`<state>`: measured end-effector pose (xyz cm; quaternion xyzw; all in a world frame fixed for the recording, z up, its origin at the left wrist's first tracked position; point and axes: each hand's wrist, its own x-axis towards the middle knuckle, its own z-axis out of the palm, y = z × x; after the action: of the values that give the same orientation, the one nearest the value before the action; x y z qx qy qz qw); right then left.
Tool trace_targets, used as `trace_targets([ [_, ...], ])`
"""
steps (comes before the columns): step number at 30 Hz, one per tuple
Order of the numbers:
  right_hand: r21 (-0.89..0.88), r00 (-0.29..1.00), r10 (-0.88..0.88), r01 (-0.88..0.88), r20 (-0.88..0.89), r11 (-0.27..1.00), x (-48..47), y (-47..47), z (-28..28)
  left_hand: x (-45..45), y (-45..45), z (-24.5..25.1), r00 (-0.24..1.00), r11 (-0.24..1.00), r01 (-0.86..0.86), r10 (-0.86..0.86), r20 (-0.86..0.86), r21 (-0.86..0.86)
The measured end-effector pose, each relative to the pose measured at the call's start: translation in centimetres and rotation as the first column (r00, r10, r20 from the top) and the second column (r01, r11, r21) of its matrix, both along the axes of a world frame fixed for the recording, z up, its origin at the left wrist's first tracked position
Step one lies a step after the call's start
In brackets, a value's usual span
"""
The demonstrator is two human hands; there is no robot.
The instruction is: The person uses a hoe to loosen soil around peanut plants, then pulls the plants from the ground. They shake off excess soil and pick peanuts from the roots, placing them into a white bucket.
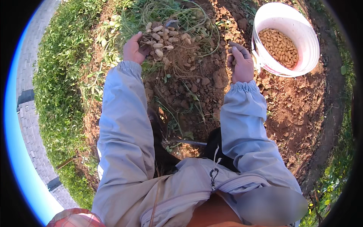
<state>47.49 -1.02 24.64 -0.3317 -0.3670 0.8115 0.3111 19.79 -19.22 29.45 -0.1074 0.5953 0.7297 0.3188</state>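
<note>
A cluster of peanut pods (161, 39) hangs on thin roots over the soil, partly coated with dirt. My left hand (134, 48) grips its left side, thumb up and the other fingers mostly hidden beneath the pods. The green stems (170, 12) of the pulled peanut plants spread out behind it. My right hand (241, 62) is apart from the cluster, to its right, with thumb and fingers curled together. Something small and brownish seems to show under the thumb, but shadow hides what it is. Just right of that hand stands a white plastic bucket (307, 54) with loose peanuts (279, 46) inside.
Clods of reddish soil (221, 78) cover the ground between my hands and feet. A strip of green plants (61, 93) runs along the left, beside a grey paved surface (28, 68). A thin bar (190, 142) lies low between my dark-clad legs.
</note>
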Motion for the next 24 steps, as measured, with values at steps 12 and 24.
trace_targets([
  [12,0.622,0.94,0.248,-0.34,0.232,0.705,-4.6,-6.7,3.1,1.9,-2.1,0.1,0.918,0.917,0.38,-0.39,-0.07,-0.124],
  [24,0.679,0.728,0.275,-0.686,0.629,0.263,-9.9,-6.4,4.7,0.9,-2.9,-1.3,0.881,0.886,0.461,-0.464,-0.095,-0.057],
])
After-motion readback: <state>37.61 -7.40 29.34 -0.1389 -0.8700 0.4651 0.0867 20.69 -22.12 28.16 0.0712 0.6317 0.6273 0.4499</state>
